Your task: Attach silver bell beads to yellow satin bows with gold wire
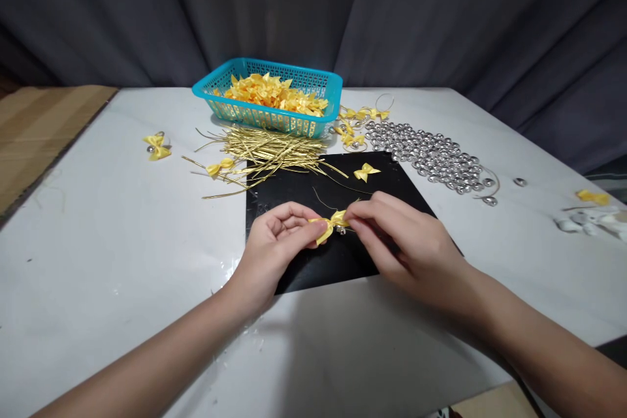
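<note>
A yellow ribbon bow (337, 218) with a small silver bell hanging under its middle is held above the black mat (304, 268). My left hand (284, 235) pinches the bow's left loop between thumb and fingers. On the other side, my right hand (404, 235) has its fingertips closed at the bow's right end. A thin wire sticks up behind the bow. Whether the right fingers grip ribbon or wire is partly hidden. Another yellow bow (366, 172) lies near the mat's far edge.
A blue basket (200, 90) of yellow bows stands at the back, with gold twist ties (274, 149) before it. Silver bells (431, 153) spread at the right. Bows with bells lie beside the basket; another belled bow (157, 147) is at left. White cords (588, 221) lie far right.
</note>
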Motion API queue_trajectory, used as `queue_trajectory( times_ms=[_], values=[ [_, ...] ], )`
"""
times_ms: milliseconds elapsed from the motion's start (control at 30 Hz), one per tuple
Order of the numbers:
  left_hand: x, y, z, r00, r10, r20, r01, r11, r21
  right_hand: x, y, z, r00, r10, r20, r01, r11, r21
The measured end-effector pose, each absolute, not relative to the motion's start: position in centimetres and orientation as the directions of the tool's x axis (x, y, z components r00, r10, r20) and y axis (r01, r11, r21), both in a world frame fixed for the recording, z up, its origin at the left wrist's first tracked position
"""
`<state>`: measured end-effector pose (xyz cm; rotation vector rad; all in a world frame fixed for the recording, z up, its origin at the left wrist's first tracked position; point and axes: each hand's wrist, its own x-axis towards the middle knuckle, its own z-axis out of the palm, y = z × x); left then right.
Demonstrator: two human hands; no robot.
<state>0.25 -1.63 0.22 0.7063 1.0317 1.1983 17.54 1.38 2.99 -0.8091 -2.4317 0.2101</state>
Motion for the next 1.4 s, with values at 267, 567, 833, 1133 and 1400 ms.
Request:
queue_trajectory(
  times_ms=[267,567,833,1133,1400],
  values=[
    [0.2,-1.6,0.2,0.03,0.965,-0.26,-0.402,0.25,0.881,17.5,1.3,2.8,-0.667,0.593,0.451,0.501,0.805,-0.317],
    [0.3,-1.6,0.2,0.015,0.965,-0.261,-0.404,0.245,0.881,17.8,1.6,3.5,-0.725,0.609,0.321,0.475,0.78,-0.407],
    [0.2,-1.6,0.3,0.004,0.963,-0.268,-0.392,0.248,0.886,17.9,1.5,3.6,-0.675,0.657,0.336,0.46,0.731,-0.505],
    [0.4,-1.6,0.3,-0.025,0.961,-0.275,-0.385,0.245,0.89,19.1,1.9,5.5,-0.665,0.723,0.188,0.481,0.607,-0.632],
    [0.5,-1.7,0.6,0.008,0.962,-0.273,-0.367,0.257,0.894,17.8,1.8,3.3,-0.701,0.611,0.367,0.505,0.789,-0.35]
  ],
)
